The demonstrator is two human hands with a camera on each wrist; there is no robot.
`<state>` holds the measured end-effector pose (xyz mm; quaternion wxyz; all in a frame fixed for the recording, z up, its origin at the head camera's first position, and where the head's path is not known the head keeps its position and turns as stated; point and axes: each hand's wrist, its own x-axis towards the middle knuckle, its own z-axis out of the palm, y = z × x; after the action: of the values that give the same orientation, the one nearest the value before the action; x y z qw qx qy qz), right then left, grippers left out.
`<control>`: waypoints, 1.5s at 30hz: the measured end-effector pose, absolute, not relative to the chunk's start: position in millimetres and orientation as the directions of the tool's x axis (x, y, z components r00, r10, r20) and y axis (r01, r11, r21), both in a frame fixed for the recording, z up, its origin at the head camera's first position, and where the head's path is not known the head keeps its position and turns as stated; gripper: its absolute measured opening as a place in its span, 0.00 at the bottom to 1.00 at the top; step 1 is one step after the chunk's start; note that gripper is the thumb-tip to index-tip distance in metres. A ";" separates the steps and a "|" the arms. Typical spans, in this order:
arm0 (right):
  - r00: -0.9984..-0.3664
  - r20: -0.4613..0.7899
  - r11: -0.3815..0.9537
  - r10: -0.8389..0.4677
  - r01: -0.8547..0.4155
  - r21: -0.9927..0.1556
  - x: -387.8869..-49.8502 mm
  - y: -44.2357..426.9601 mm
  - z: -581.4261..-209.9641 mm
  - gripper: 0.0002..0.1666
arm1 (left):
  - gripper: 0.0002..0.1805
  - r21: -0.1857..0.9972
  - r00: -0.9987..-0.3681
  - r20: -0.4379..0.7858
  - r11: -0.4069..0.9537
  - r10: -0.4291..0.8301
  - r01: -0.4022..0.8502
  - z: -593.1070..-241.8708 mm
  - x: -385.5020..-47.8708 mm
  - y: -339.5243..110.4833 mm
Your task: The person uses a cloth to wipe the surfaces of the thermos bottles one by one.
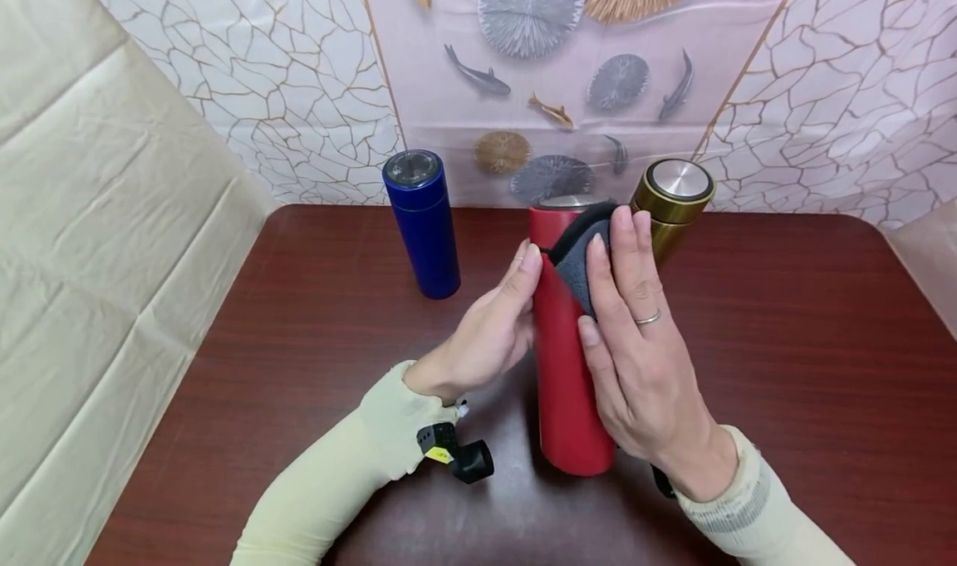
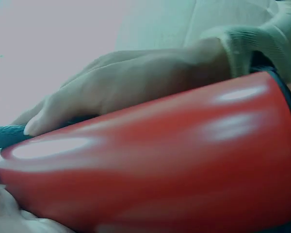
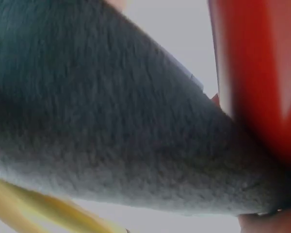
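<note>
A red thermos bottle (image 1: pixel 571 383) stands roughly upright in front of me; whether its base touches the table cannot be told. My left hand (image 1: pixel 486 333) grips its upper left side, thumb along the front, the other fingers mostly hidden behind it. My right hand (image 1: pixel 646 342) presses a grey cloth with a dark edge (image 1: pixel 576 258) against the bottle's upper right side, its fingers straight. In the left wrist view the right hand (image 2: pixel 136 80) lies along the red bottle (image 2: pixel 174 160). The cloth (image 3: pixel 116 111) fills much of the right wrist view, against the bottle (image 3: pixel 266 73).
A blue thermos bottle (image 1: pixel 422 233) stands at the back left of the dark red wooden table (image 1: pixel 314 300). Behind my right hand is a gold thermos bottle (image 1: pixel 673 200), partly hidden. A patterned sheet (image 1: pixel 299 76) hangs behind the table.
</note>
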<state>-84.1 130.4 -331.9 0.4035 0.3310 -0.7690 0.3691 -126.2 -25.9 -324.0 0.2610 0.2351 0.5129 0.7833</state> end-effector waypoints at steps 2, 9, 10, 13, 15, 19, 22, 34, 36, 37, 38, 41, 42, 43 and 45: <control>-0.460 0.848 0.518 -0.263 -0.809 -0.278 -83.3 129.3 -332.8 0.32 | 0.32 0.906 -0.776 0.132 -0.393 0.616 -0.158 -320.9 -128.1 -28.1; -0.408 0.779 0.578 -0.475 -0.813 -0.073 -78.3 122.2 -345.4 0.34 | 0.33 0.836 -0.880 0.205 -0.544 0.429 -0.070 -300.8 -144.9 -43.4; -0.404 0.766 0.584 -0.500 -0.810 -0.045 -77.2 121.0 -348.0 0.33 | 0.33 0.827 -0.891 0.216 -0.561 0.399 -0.051 -298.1 -147.2 -47.4; -0.392 0.728 0.594 -0.563 -0.804 0.026 -74.1 117.4 -355.4 0.32 | 0.33 0.796 -0.910 0.244 -0.605 0.336 -0.009 -291.0 -153.7 -60.0; -0.388 0.703 0.591 -0.597 -0.805 0.058 -72.4 115.3 -360.2 0.31 | 0.34 0.779 -0.918 0.263 -0.626 0.296 0.021 -287.3 -157.9 -69.4; -0.410 0.645 0.588 -0.645 -0.805 0.076 -69.9 112.1 -368.2 0.31 | 0.33 0.766 -0.934 0.290 -0.635 0.208 0.096 -281.1 -163.1 -84.7; -0.422 0.623 0.587 -0.659 -0.806 0.075 -69.3 110.3 -371.7 0.32 | 0.32 0.760 -0.942 0.284 -0.641 0.180 0.106 -279.7 -164.1 -90.0; -0.451 0.694 0.654 -0.562 -0.756 0.039 -74.7 114.4 -362.8 0.35 | 0.33 0.859 -0.902 0.155 -0.507 0.402 -0.079 -300.0 -150.2 -55.8; -0.456 0.726 0.654 -0.515 -0.756 -0.011 -77.0 116.9 -358.4 0.35 | 0.35 0.878 -0.881 0.112 -0.461 0.459 -0.128 -304.8 -146.4 -48.0; -0.464 0.737 0.655 -0.491 -0.755 -0.038 -78.2 118.4 -355.8 0.36 | 0.36 0.886 -0.868 0.090 -0.437 0.488 -0.154 -307.2 -144.6 -44.6; -0.469 0.749 0.652 -0.468 -0.755 -0.065 -79.6 120.1 -353.4 0.36 | 0.36 0.898 -0.852 0.064 -0.403 0.519 -0.178 -309.4 -142.6 -41.7; -0.485 0.779 0.630 -0.398 -0.761 -0.153 -84.6 126.2 -346.5 0.38 | 0.35 0.926 -0.793 0.001 -0.301 0.609 -0.230 -316.2 -137.9 -34.8; -0.496 0.784 0.624 -0.373 -0.759 -0.184 -86.2 128.4 -344.3 0.38 | 0.34 0.941 -0.773 -0.017 -0.252 0.634 -0.228 -318.1 -136.9 -33.0; -0.509 0.786 0.620 -0.350 -0.755 -0.213 -87.4 130.7 -341.9 0.38 | 0.32 0.956 -0.755 -0.021 -0.207 0.655 -0.206 -320.2 -136.2 -31.3; -0.531 0.789 0.610 -0.309 -0.747 -0.263 -89.4 135.2 -337.9 0.38 | 0.32 0.982 -0.727 -0.036 -0.110 0.686 -0.153 -323.8 -135.3 -29.0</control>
<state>-89.4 135.2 -337.9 0.3621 0.3217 -0.8209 0.3024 -135.3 -29.0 -323.8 0.2949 0.2227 0.5984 0.7109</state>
